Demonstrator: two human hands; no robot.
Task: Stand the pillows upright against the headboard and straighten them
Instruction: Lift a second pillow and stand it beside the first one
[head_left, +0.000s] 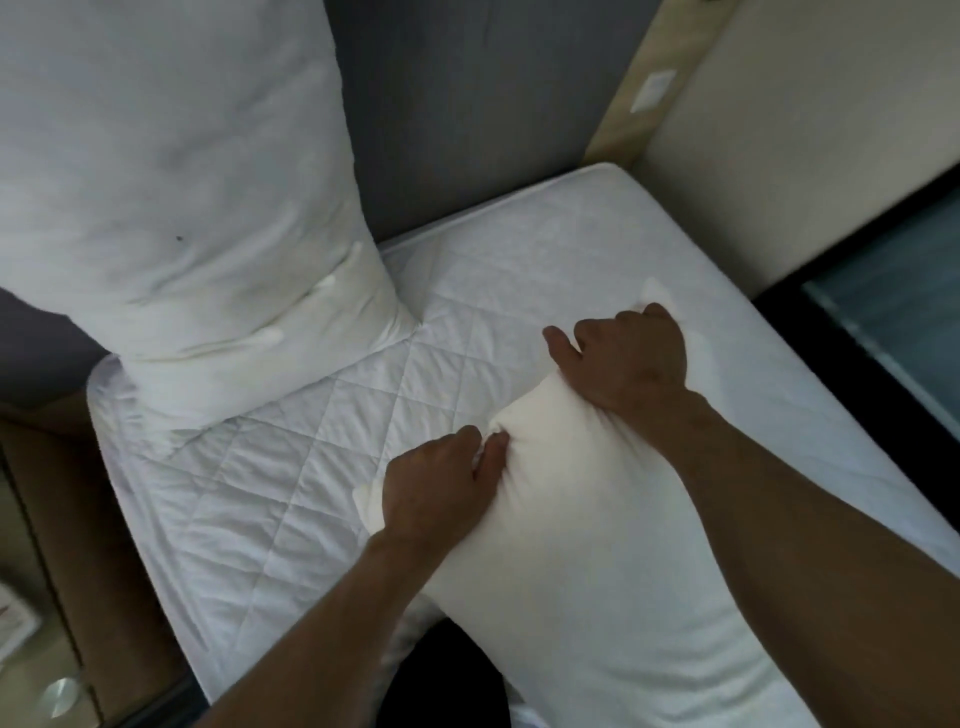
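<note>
One white pillow (176, 197) stands upright at the left, leaning against the dark grey headboard (467, 114). A second white pillow (566, 519) lies in front of me on the quilted mattress (322, 457). My left hand (436, 488) pinches its near left edge. My right hand (628, 358) grips its far top edge, with the fabric bunched under the fingers. Both forearms reach in from the bottom of the view and cover part of the pillow.
A wooden bedside table (67, 545) sits low at the left of the bed. A cream wall (805, 145) with a wood trim strip runs along the right. A dark-framed glass panel (893, 332) stands at the far right.
</note>
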